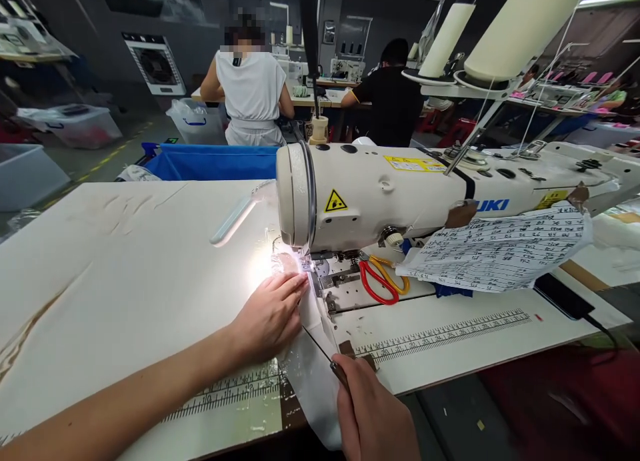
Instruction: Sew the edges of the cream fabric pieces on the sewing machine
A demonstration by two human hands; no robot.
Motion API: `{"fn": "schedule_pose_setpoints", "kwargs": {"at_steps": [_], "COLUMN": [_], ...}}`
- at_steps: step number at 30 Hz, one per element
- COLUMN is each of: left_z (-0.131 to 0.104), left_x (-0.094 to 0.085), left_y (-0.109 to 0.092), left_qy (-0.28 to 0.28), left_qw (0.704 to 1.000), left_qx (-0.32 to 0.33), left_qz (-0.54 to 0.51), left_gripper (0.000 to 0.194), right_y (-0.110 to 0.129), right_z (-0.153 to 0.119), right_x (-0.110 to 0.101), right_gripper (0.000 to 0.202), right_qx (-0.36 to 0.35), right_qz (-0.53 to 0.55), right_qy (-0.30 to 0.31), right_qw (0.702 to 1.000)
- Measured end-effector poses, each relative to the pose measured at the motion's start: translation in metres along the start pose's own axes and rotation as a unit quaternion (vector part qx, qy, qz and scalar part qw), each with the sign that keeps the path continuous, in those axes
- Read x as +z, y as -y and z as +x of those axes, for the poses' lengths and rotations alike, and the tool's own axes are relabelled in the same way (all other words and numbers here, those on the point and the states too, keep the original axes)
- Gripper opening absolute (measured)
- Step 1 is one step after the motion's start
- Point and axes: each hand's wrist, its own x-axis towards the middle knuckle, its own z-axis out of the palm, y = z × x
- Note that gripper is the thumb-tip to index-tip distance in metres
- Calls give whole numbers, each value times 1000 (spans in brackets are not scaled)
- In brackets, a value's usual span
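My left hand [270, 314] lies flat on a strip of white fabric [313, 361], pressing it down just before the needle area [307, 264] of a cream sewing machine [400, 191]. The fabric runs from under the presser foot back over the table's front edge. My right hand [373, 414] is at the near edge, pinching a thin dark metal tool [320, 347] whose tip rests on the fabric. A bright lamp lights the needle spot.
Red and yellow scissors [383, 281] lie on the machine bed. A written paper sheet [500, 247] hangs off the machine, a phone [563, 297] lies beneath. A ruler strip [445, 334] is taped to the white table [125, 267]. Two people sit working behind a blue bin [210, 162].
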Motion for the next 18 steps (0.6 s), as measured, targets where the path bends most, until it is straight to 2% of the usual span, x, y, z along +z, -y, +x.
{"fn": "schedule_pose_setpoints", "kwargs": {"at_steps": [4,8,18], "left_z": [2,4,-5], "left_x": [-5,-9,0], "left_y": [-4,-10,-15], "left_qy": [27,28,40], "left_qw": [1000,999,994], "left_qx": [7,-7,2], "left_qz": [12,14,98], "left_gripper": [44,46,52], "right_y": [-4,-4,-1], "right_z": [7,10,19], "right_x": [-1,0,0], "right_gripper": [32,31,33], "right_qx": [-17,-15,-10], "right_qz": [-17,-27,-20], "right_qy": [16,0,12], "right_qw": [1000,1000,1000]}}
